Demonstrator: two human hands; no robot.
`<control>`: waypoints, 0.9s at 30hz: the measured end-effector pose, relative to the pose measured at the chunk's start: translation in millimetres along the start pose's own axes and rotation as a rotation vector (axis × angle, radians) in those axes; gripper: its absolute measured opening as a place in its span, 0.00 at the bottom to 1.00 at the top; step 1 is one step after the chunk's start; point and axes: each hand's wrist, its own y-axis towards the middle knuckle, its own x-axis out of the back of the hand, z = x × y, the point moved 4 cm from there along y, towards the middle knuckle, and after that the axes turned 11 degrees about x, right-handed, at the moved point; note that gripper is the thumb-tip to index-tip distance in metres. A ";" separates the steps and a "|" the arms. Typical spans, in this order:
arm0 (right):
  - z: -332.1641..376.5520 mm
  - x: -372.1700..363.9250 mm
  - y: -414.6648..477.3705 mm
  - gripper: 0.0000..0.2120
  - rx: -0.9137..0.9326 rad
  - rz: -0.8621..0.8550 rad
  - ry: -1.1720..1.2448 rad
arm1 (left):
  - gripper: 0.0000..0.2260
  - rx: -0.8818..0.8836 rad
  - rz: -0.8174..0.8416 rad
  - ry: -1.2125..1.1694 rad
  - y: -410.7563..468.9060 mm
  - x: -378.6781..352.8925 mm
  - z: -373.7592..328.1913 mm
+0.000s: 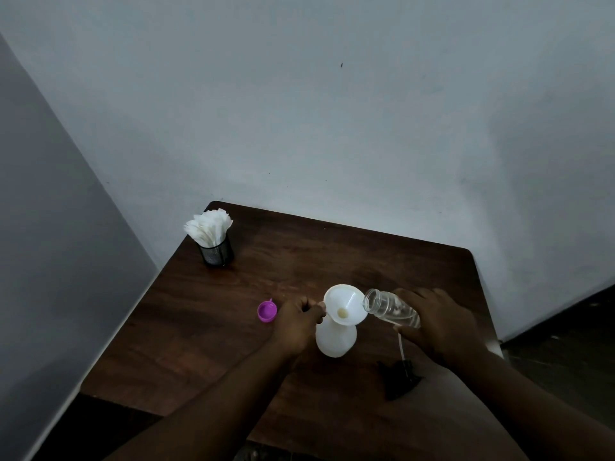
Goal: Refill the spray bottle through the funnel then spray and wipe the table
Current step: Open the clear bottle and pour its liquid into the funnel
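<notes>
A white spray bottle body (335, 339) stands on the brown wooden table (206, 327) with a white funnel (346, 304) seated in its neck. My left hand (298, 322) pinches the funnel's left rim. My right hand (436, 322) grips a clear plastic bottle (391, 308), tipped nearly flat with its open mouth over the funnel's right rim. Some clear liquid lies in the bottle's lower end. The black trigger spray head (399, 377) with its dip tube lies on the table under my right forearm.
A purple cap (267, 311) lies open side up to the left of my left hand. A black mesh cup holding white paper napkins (213, 237) stands at the table's far left corner. Walls close in behind and to the left.
</notes>
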 end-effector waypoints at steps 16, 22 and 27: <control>-2.3 -1.8 -0.1 0.34 0.020 -0.021 -0.005 | 0.11 0.004 -0.015 0.004 4.2 0.3 2.0; -2.3 -1.6 0.9 0.34 0.023 -0.012 -0.016 | 0.11 -0.005 -0.015 -0.008 4.9 0.0 2.6; -1.8 -0.3 1.0 0.34 0.025 -0.008 -0.020 | 0.11 0.026 -0.009 -0.006 5.8 -0.2 3.7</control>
